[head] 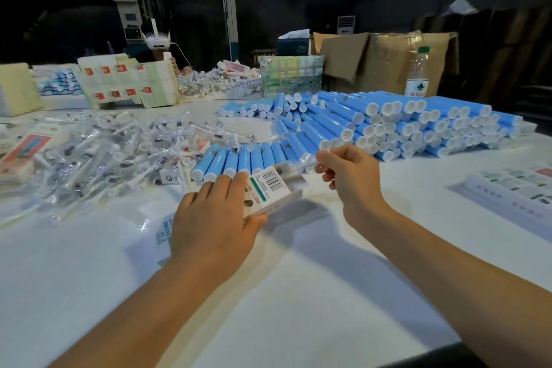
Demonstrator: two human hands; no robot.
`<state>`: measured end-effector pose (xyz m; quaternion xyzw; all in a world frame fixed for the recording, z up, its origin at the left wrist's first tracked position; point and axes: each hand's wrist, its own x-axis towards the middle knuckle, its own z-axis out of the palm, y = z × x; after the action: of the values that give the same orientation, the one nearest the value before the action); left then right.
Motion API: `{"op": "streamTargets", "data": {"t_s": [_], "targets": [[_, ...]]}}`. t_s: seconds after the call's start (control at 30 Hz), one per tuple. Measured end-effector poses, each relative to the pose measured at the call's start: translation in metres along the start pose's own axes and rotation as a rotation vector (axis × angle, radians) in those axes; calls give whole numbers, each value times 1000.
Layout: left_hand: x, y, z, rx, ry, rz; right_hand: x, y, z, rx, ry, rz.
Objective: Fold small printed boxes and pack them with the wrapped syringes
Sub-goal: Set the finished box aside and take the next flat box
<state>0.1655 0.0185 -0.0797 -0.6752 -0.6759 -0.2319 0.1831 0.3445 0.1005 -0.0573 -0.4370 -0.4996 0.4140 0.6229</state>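
We hold a white barcoded box [270, 193] above the tabletop [313, 293], left hand [215, 227] fingers gripping its near end | right hand [349, 179] fingers pinch a wrapped syringe [301, 163] at the box's far end | syringe pile [98, 155] left | blue tubes [388, 125] behind

Left hand [218, 218] grips, fingers curled; right hand [349, 176] pinches, raised.

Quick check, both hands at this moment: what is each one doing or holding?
Left hand: grips the small printed box.
Right hand: pinches a wrapped syringe at the box's open end.
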Motion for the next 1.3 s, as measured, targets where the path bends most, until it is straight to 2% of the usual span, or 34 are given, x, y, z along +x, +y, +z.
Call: {"op": "streamTargets", "data": {"t_s": [0.2, 0.3, 0.37, 0.53, 0.7, 0.8, 1.07, 1.3], "targets": [[-1, 6, 0, 4, 10, 49, -22, 7, 18, -159, -161, -98], [-1, 4, 0, -3, 24, 29, -25, 7, 18, -233, -130, -172], [-1, 5, 1, 4, 24, 29, -26, 6, 19, -235, -113, -154], [0, -1, 1, 10, 22, 2, -33, 5, 18, -447, -299, -227], [1, -4, -1, -24, 47, -14, -35, 2, 15, -461, -125, -471], [4, -7, -1, -31, 52, -49, -35, 3, 13, -414, -93, -428], [4, -9, -1, 10, 62, -59, -42, 8, 19, -369, -142, -342], [0, -1, 1, 46, 78, 12, -48, 11, 24, -461, -228, -294]]}}
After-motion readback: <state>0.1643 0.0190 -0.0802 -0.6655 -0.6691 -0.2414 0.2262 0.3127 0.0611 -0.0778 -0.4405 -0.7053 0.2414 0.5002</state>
